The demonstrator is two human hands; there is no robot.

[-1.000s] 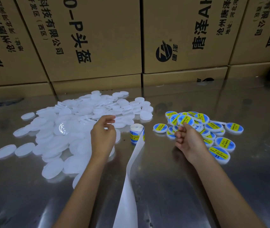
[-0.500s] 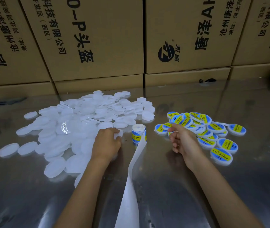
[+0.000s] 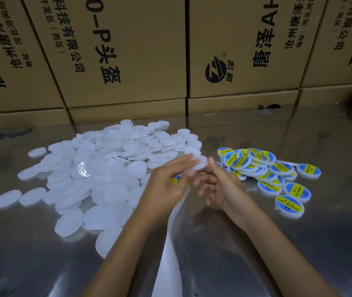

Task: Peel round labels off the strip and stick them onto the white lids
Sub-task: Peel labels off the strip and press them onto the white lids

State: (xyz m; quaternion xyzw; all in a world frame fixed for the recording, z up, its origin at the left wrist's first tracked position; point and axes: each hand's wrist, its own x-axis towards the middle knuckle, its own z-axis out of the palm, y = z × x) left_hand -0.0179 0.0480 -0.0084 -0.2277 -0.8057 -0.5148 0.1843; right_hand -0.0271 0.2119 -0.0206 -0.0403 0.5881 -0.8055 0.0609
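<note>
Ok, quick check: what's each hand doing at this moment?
Left hand: fingers pinch a plain white lid, lifted off the table.
Right hand: open, palm up, forefinger raised beside the lid; whether it touches cannot be told.

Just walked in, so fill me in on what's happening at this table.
A person is labelling lids at a shiny metal table. The left hand holds a blank round white plastic lid at its fingertips, with the right hand open just beside it. A heap of unlabelled white lids lies to the left, a smaller pile of lids with blue-and-yellow labels to the right. The white backing strip trails toward the camera between the arms.
</note>
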